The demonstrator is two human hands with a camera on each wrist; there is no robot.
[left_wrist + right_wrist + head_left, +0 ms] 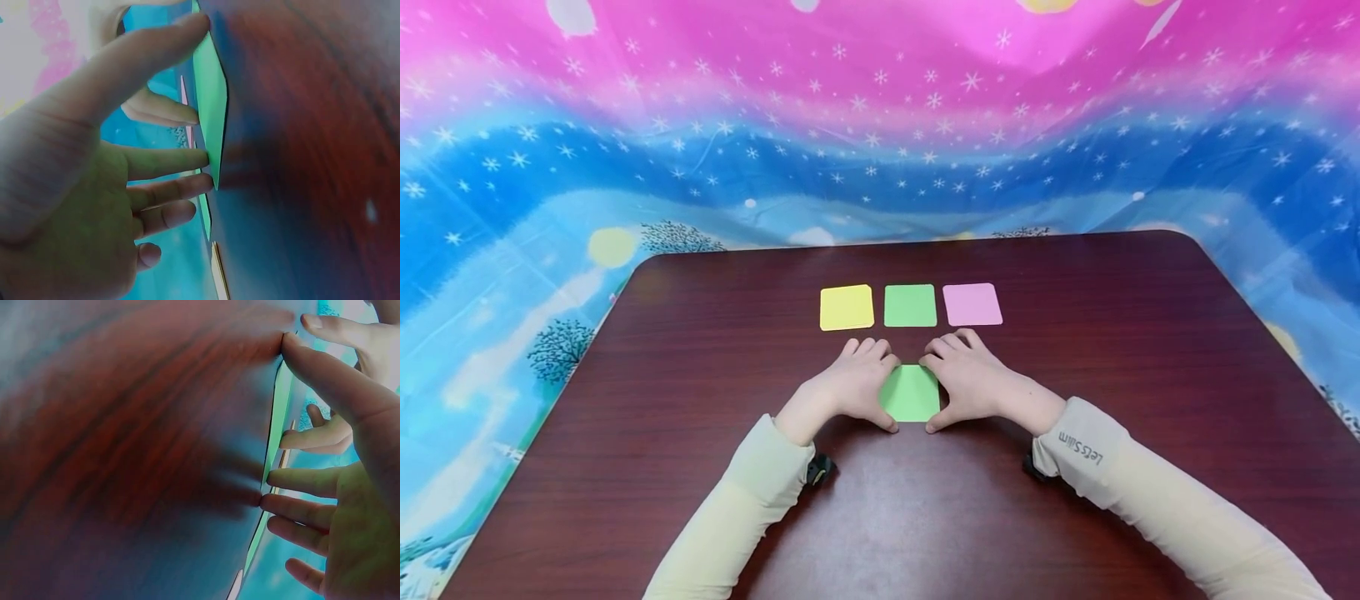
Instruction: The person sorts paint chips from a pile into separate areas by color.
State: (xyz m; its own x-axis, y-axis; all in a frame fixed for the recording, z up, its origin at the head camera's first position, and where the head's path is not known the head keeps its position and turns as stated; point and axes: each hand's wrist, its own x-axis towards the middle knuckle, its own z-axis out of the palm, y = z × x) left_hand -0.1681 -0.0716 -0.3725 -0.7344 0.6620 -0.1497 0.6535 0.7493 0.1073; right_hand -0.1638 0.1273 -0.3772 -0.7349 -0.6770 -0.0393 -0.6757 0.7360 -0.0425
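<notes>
A green card (911,395) lies on the table between both hands. My left hand (856,381) is at its left side, thumb by the near left corner and forefinger by the far left corner. On the opposite side, my right hand (973,382) touches the right corners in the same spread pose. In both wrist views the fingers are fairly straight, their tips against the card's edges. Beyond the hands, a yellow card (847,307), a second green card (910,306) and a pink card (972,304) lie in a row.
The dark reddish-brown table (647,433) has rounded far corners. Behind and beside it hangs a pink and blue cloth (880,108) with snowflakes and trees. The yellow card seems to have more than one layer.
</notes>
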